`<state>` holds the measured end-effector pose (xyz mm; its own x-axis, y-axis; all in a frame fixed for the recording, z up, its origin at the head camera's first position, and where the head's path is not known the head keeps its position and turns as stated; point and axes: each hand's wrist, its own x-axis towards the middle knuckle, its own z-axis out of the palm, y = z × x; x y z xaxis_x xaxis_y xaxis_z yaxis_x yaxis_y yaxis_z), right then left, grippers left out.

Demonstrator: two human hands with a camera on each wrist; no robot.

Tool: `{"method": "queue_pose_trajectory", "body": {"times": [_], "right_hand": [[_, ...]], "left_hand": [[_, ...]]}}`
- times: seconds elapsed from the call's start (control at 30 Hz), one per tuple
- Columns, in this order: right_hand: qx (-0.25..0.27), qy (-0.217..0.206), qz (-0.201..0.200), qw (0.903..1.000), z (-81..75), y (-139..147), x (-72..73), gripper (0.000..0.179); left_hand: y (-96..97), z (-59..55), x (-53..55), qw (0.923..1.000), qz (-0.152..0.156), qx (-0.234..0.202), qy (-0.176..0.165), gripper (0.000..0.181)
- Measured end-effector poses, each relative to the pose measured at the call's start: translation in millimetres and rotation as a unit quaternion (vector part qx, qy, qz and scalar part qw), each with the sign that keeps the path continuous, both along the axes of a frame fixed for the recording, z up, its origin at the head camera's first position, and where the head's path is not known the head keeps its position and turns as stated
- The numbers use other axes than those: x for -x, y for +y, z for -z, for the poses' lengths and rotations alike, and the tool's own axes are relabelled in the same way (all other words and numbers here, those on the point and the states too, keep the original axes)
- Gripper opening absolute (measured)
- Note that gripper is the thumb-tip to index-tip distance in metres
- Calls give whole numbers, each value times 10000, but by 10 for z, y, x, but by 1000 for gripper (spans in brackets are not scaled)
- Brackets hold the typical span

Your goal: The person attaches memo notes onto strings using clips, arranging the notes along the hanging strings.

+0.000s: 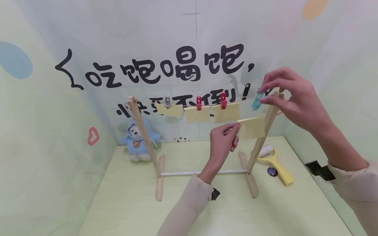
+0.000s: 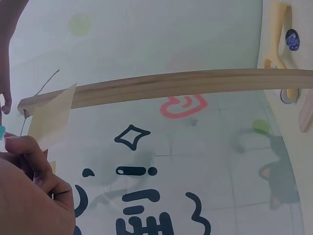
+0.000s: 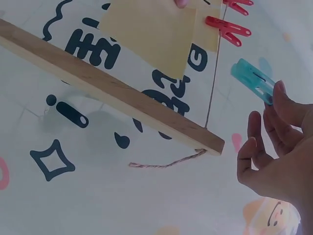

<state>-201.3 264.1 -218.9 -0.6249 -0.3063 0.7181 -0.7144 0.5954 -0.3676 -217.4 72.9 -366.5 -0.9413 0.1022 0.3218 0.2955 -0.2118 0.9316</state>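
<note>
My left hand [image 1: 222, 141] pinches a pale yellow paper note [image 1: 251, 128] by its left edge, just below the string [image 3: 212, 93]. My right hand [image 1: 298, 98] holds a teal clothespin [image 3: 252, 78] between thumb and fingers, near the top of the right wooden post [image 1: 267, 121]. In the right wrist view the clothespin is apart from the string. Farther left, a grey clothespin [image 1: 167, 102] and two red clothespins, one [image 1: 199, 103] beside the other [image 1: 223, 101], hold yellow notes on the string.
A white rod [image 1: 183, 173] joins the feet of the wooden stand. Behind the left post sits a plush toy [image 1: 138, 141] in blue. To the right lie a yellow-handled roller [image 1: 279, 168] and a small dark disc [image 1: 272, 171]. A printed backdrop [image 1: 153, 26] stands behind.
</note>
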Motion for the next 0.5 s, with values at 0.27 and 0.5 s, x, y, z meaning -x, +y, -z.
{"method": "queue_pose_trajectory", "body": {"times": [0.27, 0.5], "right_hand": [[-42, -168, 360, 9992, -155, 3, 245, 22], [-107, -336, 238, 9991, -194, -8, 334, 20]], "left_hand": [[101, -237, 125, 9998, -57, -202, -71, 21], [163, -305, 153, 9988, -60, -396, -268, 20]]}}
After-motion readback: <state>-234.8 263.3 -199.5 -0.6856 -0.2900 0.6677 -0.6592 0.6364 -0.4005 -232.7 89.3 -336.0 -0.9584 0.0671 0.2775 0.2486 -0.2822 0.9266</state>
